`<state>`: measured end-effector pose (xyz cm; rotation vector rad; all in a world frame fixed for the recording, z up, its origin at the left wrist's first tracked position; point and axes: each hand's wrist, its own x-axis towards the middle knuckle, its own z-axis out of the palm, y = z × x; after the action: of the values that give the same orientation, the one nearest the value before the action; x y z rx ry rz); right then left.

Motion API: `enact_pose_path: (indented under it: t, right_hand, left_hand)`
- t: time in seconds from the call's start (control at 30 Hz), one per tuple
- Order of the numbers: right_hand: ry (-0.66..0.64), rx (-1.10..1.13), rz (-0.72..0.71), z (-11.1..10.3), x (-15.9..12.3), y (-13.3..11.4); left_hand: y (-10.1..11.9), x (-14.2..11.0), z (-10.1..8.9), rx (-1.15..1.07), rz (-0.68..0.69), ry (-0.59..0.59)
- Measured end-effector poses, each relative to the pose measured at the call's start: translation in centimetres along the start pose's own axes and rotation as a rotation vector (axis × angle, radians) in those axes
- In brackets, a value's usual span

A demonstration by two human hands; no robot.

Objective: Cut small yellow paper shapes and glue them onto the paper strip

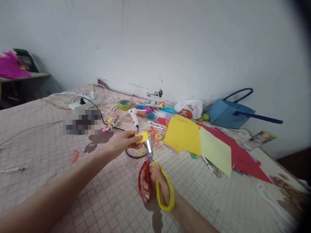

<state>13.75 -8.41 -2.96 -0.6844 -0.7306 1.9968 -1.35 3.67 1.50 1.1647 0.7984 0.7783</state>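
Observation:
Between the thumb and fingers of my left hand (127,141) is a small piece of yellow paper (142,138). My right hand (155,181) grips a pair of scissors (149,152) with one red and one yellow handle, its fingers through the loops. The blades point away from me, right at the free edge of the yellow piece; whether they touch it I cannot tell. Just beyond the blades lies a heap of small colourful paper scraps (156,137).
A white glue gun (133,116) with a black cord lies behind my left hand, near a roll of tape (124,104). Yellow sheets (183,134), a pale green sheet (215,150) and red paper (239,155) spread rightward. A blue bag (228,113) and power strip (85,104) stand farther back.

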Motion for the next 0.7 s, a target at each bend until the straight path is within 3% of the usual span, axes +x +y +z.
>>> enact_pose_path:
  t: [0.27,0.7]
  right_hand:
    - [-0.047,0.027,0.012,0.23,0.02,-0.28]
    - [-0.019,0.028,0.036,0.12,-0.09,0.01]
  left_hand:
    - [-0.15,0.22,-0.31,0.006,0.000,-0.013]
    - [-0.14,0.24,-0.54,0.017,0.015,-0.047]
